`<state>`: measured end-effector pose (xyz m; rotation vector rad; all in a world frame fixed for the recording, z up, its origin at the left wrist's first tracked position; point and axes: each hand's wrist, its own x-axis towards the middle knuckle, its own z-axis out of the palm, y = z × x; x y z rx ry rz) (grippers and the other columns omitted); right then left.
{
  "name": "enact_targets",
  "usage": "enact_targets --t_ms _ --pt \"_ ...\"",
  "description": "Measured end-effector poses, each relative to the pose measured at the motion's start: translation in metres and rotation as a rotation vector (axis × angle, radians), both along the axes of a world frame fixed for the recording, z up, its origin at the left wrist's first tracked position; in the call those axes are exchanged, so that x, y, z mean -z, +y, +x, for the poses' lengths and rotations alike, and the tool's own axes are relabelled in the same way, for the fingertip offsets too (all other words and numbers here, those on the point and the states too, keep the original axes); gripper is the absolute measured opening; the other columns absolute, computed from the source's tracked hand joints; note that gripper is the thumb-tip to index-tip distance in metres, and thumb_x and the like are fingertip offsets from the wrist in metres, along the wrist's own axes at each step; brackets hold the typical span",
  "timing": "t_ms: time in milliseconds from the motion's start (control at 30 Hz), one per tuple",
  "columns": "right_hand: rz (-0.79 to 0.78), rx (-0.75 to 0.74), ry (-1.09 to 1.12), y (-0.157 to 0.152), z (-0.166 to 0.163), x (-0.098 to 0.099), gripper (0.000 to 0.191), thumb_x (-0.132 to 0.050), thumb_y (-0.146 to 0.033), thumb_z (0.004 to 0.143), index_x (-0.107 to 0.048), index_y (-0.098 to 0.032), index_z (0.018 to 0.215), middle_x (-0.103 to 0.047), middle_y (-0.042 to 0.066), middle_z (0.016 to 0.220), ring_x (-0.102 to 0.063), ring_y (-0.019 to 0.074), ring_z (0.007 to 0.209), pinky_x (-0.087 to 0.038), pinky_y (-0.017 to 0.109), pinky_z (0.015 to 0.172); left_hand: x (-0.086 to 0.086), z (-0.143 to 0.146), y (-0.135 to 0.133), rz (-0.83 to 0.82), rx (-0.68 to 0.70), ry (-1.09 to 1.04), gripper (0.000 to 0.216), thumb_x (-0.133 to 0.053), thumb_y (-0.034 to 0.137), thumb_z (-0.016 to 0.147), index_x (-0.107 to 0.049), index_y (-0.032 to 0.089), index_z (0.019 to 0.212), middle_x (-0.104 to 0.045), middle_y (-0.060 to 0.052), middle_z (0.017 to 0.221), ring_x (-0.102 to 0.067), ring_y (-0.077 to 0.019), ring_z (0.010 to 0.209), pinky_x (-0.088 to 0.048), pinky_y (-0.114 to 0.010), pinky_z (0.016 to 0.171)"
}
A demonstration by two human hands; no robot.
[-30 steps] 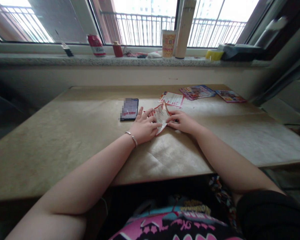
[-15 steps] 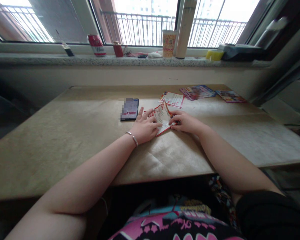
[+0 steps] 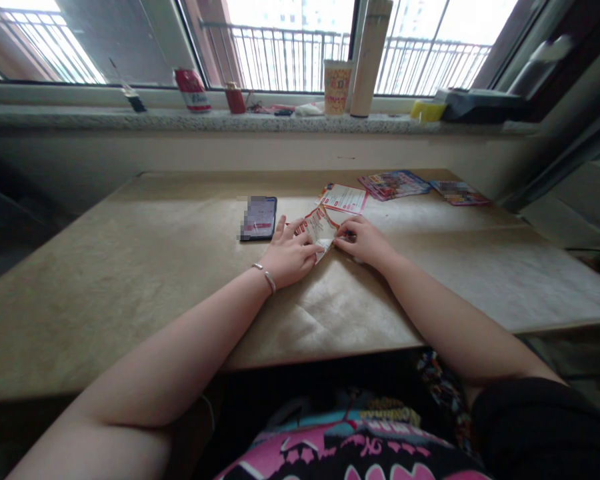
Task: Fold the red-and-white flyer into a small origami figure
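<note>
A printed sheet of paper (image 3: 319, 227), white with red markings, lies on the table under my hands with its right side folded up and over. My left hand (image 3: 291, 255) rests on its left part, fingers spread and lying flat. At the folded right edge, my right hand (image 3: 361, 239) pinches the paper between thumb and fingers. Another printed card (image 3: 346, 198) with a red border lies flat just beyond the sheet. Left of my left hand is a phone (image 3: 260, 219) with its screen lit.
Colourful printed cards (image 3: 395, 185) lie in a pile at the back right of the table (image 3: 155, 280), with another small stack (image 3: 460, 193) farther right. On the windowsill stand a red can (image 3: 192, 91), a patterned cup (image 3: 337, 87), a wooden post (image 3: 371, 60) and a yellow sponge-like block (image 3: 428, 111).
My right hand has moved slightly left, bringing the sheet's right side over towards my left hand. The raised flap now lies lower. My left hand stays in place.
</note>
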<state>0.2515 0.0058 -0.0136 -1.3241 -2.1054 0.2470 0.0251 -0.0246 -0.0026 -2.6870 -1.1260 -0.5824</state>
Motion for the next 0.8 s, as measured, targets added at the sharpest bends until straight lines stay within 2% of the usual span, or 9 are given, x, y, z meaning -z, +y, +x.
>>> enact_targets --t_ms 100,233,500,667,800 --pt "-0.009 0.054 -0.003 0.002 0.001 -0.001 0.016 -0.064 -0.036 0.078 -0.068 -0.020 0.082 -0.064 0.007 0.092 -0.061 0.0194 0.086 -0.050 0.034 0.081 0.000 0.000 -0.001 -0.016 0.006 -0.016 0.026 -0.054 0.029 0.086 -0.072 0.033 0.104 -0.068 -0.004 0.100 -0.035 -0.0327 0.133 -0.006 -0.064 0.115" --pt "-0.096 0.104 -0.027 0.003 0.003 -0.003 0.017 -0.061 -0.036 0.080 -0.067 -0.020 0.080 -0.067 0.004 0.080 -0.059 0.0167 0.074 -0.046 0.029 0.070 0.000 0.000 -0.002 -0.050 -0.010 0.008 0.027 -0.052 0.030 0.087 -0.071 0.033 0.106 -0.067 -0.003 0.104 -0.032 -0.0322 0.135 -0.002 -0.063 0.115" --pt "-0.052 0.193 0.144 0.004 0.001 -0.002 0.020 -0.070 -0.040 0.072 -0.068 -0.021 0.077 -0.070 0.001 0.079 -0.061 0.0160 0.073 -0.044 0.027 0.066 -0.002 0.000 0.000 -0.070 -0.009 0.009 0.027 -0.049 0.033 0.090 -0.071 0.032 0.105 -0.068 -0.003 0.104 -0.034 -0.0306 0.134 0.003 -0.062 0.115" --pt "-0.098 0.100 0.177 0.004 0.007 -0.002 0.014 -0.065 -0.035 0.077 -0.068 -0.021 0.078 -0.071 0.000 0.079 -0.061 0.0143 0.070 -0.046 0.027 0.067 -0.004 0.001 -0.002 -0.086 -0.006 0.011 0.028 -0.049 0.032 0.090 -0.072 0.034 0.105 -0.067 -0.003 0.103 -0.035 -0.0303 0.132 0.001 -0.061 0.116" --pt "-0.153 -0.043 0.055 0.008 0.022 -0.004 0.012 -0.067 -0.033 0.076 -0.071 -0.022 0.076 -0.072 0.001 0.082 -0.063 0.0170 0.077 -0.047 0.029 0.072 -0.005 0.002 -0.003 -0.084 -0.004 0.024 0.029 -0.048 0.031 0.090 -0.072 0.034 0.104 -0.067 -0.003 0.104 -0.035 -0.0311 0.132 0.001 -0.062 0.115"
